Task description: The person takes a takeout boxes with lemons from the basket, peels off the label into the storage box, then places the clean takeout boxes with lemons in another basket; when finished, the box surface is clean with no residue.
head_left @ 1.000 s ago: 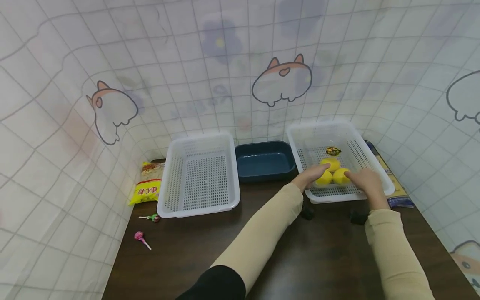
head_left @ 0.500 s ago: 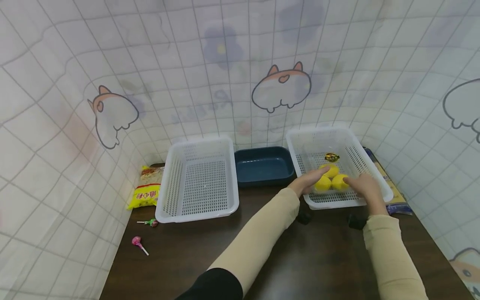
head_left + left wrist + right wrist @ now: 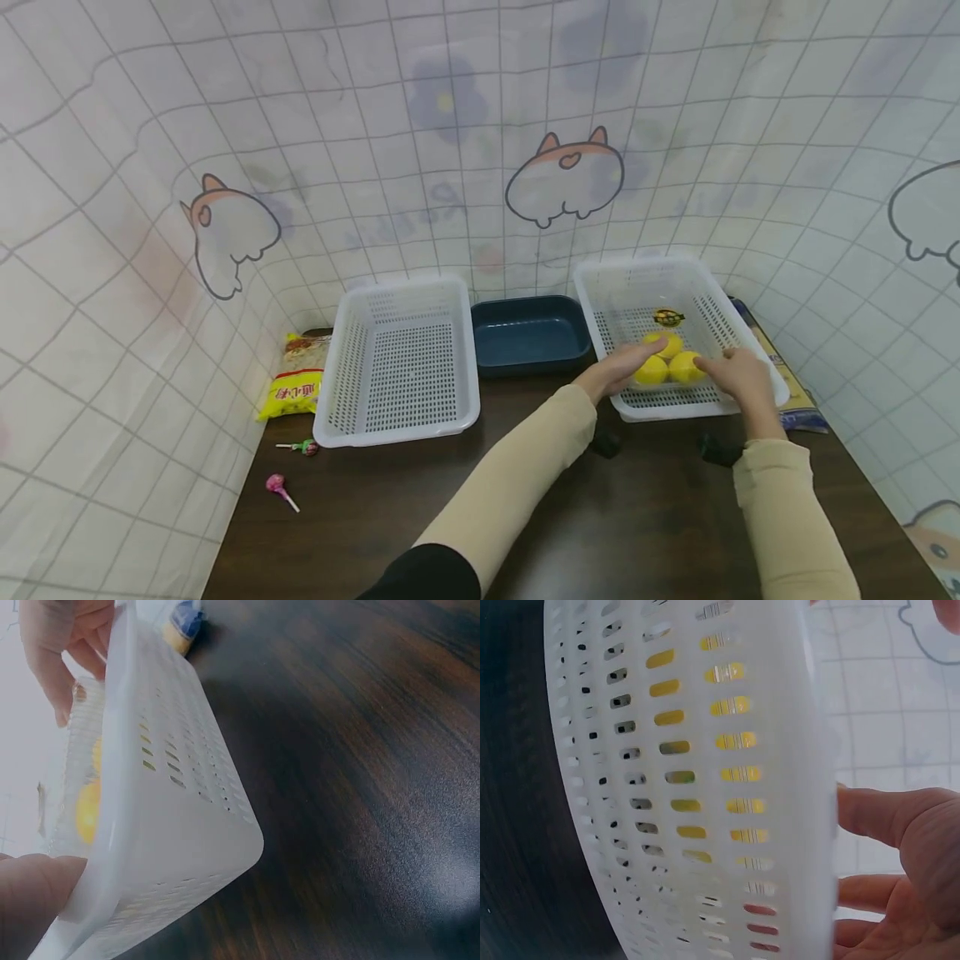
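Observation:
Inside the white perforated basket [image 3: 637, 414] on the right is a clear plastic box [image 3: 90, 712] with round yellow fruits that look like lemons [image 3: 686, 367]. A dark label [image 3: 668, 317] shows behind them. My left hand [image 3: 618, 367] grips the box's left side, its thumb stretched toward the fruit. On the other side my right hand [image 3: 742, 379] grips the box, thumb inward. The left wrist view shows the right hand's fingers at the box's far end. Basket walls hide parts of both hands' fingers in the wrist views.
A second white basket [image 3: 397, 435] stands at left, with a dark blue dish [image 3: 528, 367] between the two. Further left lie a yellow snack bag [image 3: 296, 387] and two lollipops [image 3: 277, 483]. Another packet [image 3: 802, 408] lies partly under the right basket's edge.
The head view has tilted slightly, so everything sits a little lower in it. Both hands stay at the box, and the fruit keeps its place in the basket.

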`<state>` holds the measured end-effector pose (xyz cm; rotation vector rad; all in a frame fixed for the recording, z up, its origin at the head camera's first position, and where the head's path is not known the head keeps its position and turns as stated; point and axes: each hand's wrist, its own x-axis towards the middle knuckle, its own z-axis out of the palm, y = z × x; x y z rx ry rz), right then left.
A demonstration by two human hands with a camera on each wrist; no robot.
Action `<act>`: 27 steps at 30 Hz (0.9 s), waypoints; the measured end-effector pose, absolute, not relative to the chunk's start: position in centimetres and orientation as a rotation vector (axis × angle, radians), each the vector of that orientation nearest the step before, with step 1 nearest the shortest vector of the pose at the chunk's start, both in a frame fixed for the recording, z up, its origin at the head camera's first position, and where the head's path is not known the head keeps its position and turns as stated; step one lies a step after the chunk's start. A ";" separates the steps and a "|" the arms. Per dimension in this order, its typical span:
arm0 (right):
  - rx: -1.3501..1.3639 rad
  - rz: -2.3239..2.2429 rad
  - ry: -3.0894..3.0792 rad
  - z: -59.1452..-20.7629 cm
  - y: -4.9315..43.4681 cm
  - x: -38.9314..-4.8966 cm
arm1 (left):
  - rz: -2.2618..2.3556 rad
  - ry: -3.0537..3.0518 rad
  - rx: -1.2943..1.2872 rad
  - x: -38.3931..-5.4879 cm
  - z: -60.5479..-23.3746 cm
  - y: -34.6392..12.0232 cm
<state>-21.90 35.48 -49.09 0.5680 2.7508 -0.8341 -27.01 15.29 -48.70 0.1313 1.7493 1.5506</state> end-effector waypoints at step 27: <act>0.492 -0.901 2.937 -42.7 33.3 -16.2 | 1.477 2.177 0.518 -24.2 -44.5 9.9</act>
